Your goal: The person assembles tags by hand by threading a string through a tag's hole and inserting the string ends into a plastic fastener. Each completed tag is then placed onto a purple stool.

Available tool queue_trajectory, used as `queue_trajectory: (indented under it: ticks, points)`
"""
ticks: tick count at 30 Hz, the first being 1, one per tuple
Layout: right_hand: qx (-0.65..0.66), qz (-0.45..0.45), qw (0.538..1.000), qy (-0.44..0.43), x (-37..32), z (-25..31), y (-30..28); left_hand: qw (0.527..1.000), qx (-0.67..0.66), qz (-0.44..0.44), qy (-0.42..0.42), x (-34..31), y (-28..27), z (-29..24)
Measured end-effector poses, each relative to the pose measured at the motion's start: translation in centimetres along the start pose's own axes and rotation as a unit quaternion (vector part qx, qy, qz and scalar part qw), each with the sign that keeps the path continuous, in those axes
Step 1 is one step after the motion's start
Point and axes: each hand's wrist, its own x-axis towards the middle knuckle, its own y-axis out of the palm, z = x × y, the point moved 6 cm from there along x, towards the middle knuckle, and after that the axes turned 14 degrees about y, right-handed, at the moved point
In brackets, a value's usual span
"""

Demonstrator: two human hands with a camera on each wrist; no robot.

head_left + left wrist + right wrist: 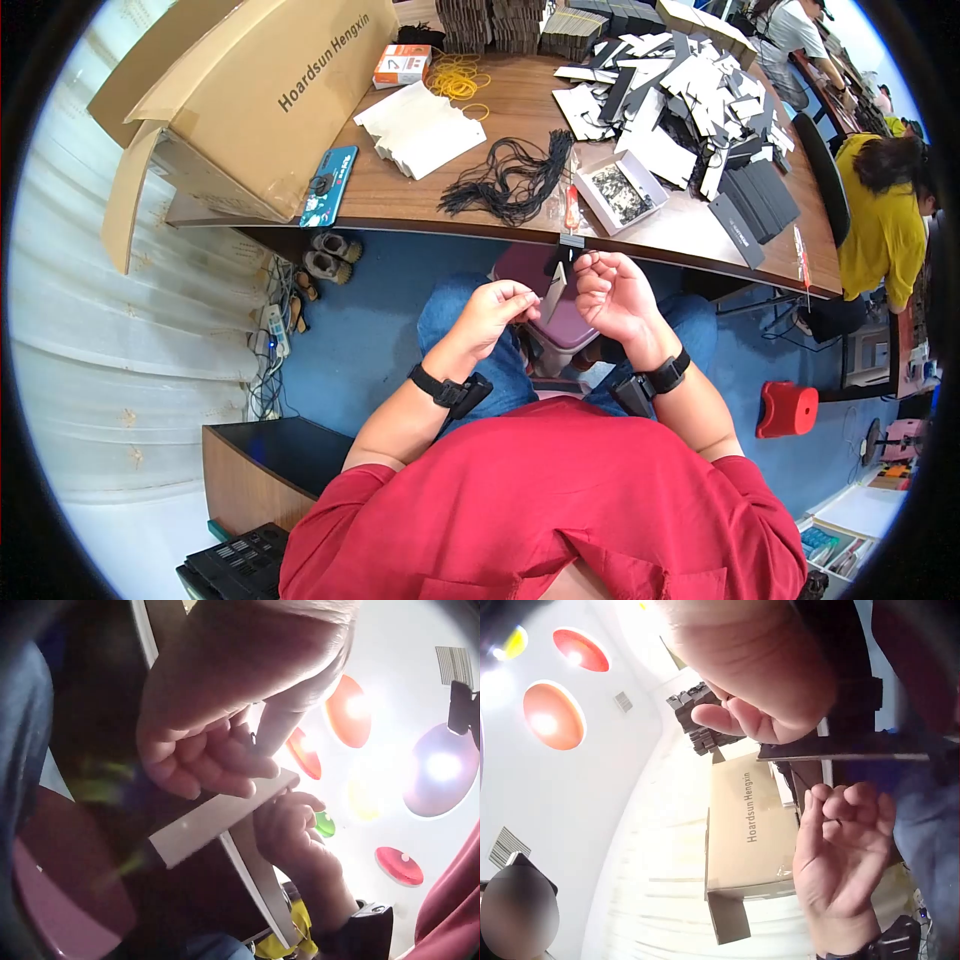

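A narrow tag (554, 292), pale on one face and dark on the other, hangs between the two hands above the purple stool. Thumb and index finger of the left hand (495, 315) pinch a thin dark cord (802, 780), which runs towards the tag in the right wrist view. The right hand (618, 297) has curled fingers and grips the tag's upper end; the exact contact is partly hidden. In the left wrist view the tag (214, 819) lies slanted between the left hand (240, 690) and the right hand (296, 836).
On the table (400, 200) lie a bundle of black cords (515, 180), white sheets (420, 130), yellow rubber bands (457, 77), a small white box (620, 192) and a heap of tags (670, 90). A large carton (270, 110) stands left. A purple stool (560, 325) is below the hands.
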Motion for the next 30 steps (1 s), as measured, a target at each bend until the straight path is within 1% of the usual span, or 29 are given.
queue_trajectory:
  ticks: [1,4,5,6,8,9,10,12,13,15,16,18,19,20,21,22,23,24,25,26,27,28,29,30]
  points:
    - [0.008,0.048,0.999,-0.009,-0.1,0.0,-0.3,1.0,-0.001,-0.005,-0.008,-0.1,-0.1,-0.1]
    - [-0.071,0.015,0.997,-0.033,-0.7,-0.5,-0.5,1.0,0.002,-0.019,-0.023,-0.1,-0.3,-0.1]
    - [-0.347,-0.082,0.928,-0.11,-1.0,-0.3,-1.1,0.999,0.007,-0.023,-0.022,0.1,-0.1,0.2]
    - [-0.455,-0.157,0.868,-0.122,-1.5,-0.9,-0.2,0.999,0.012,-0.026,-0.02,0.4,0.1,0.3]
    - [-0.62,-0.174,0.751,-0.148,-1.7,-2.1,1.5,0.995,-0.088,-0.031,-0.039,0.7,1.8,0.8]
    - [-0.703,-0.211,0.656,-0.177,-2.0,-2.8,3.0,0.989,-0.138,-0.033,-0.049,0.7,2.4,1.0]
    - [-0.795,-0.207,0.492,-0.289,-2.2,-2.7,3.1,0.983,-0.164,-0.03,-0.082,0.7,2.6,1.5]
    - [-0.835,-0.236,0.338,-0.365,-2.4,-2.8,3.6,0.966,-0.214,-0.024,-0.145,0.5,2.8,2.8]
    - [-0.837,-0.241,0.318,-0.373,-2.4,-2.8,3.6,0.957,-0.239,-0.024,-0.16,0.3,3.0,3.2]
    - [-0.841,-0.253,0.279,-0.389,-2.5,-2.8,3.5,0.935,-0.303,0.019,-0.186,0.2,3.4,3.7]
    - [-0.839,-0.265,0.271,-0.389,-2.5,-2.7,3.2,0.921,-0.334,0.041,-0.198,0.1,3.7,3.6]
    - [-0.836,-0.289,0.254,-0.391,-2.6,-2.3,3.0,0.947,-0.268,0.038,-0.174,0.2,3.6,2.9]
    - [-0.824,-0.286,0.32,-0.37,-2.8,-1.8,3.0,0.958,-0.234,0.037,-0.161,0.3,3.6,2.5]
    - [-0.807,-0.281,0.385,-0.348,-3.1,-1.4,3.3,0.993,-0.102,0.034,-0.055,0.8,3.0,1.7]
    - [-0.786,-0.275,0.449,-0.324,-3.5,-1.1,3.8,0.998,0.033,0.03,0.051,1.0,2.6,0.8]
    - [-0.729,-0.227,0.597,-0.247,-3.4,-0.9,3.8,0.973,0.167,0.025,0.155,0.8,2.9,-0.9]
    - [-0.694,-0.198,0.663,-0.2,-3.5,-0.9,4.1,0.954,0.232,0.033,0.187,0.5,3.5,-2.0]
    - [-0.654,-0.167,0.722,-0.151,-3.6,-0.9,4.3,0.941,0.248,0.077,0.215,0.8,4.0,-2.1]
    - [-0.61,-0.138,0.772,-0.113,-3.8,-1.0,4.6,0.926,0.264,0.119,0.244,1.0,4.5,-2.1]
    - [-0.581,-0.131,0.798,-0.087,-3.9,-0.7,4.4,0.907,0.279,0.161,0.272,1.0,5.1,-2.1]
    - [-0.584,-0.145,0.792,-0.1,-4.0,-0.2,4.6,0.974,0.123,0.153,0.111,0.7,5.7,-1.5]
    - [-0.587,-0.16,0.786,-0.113,-4.0,0.2,4.6,0.98,0.103,0.145,0.086,0.7,5.7,-1.2]
    - [-0.616,-0.184,0.751,-0.149,-4.3,0.7,4.8,0.985,0.083,0.137,0.059,0.6,5.6,-0.7]
    - [-0.729,-0.209,0.593,-0.27,-5.2,1.5,6.2,0.989,0.063,0.129,0.033,0.6,5.6,-0.4]
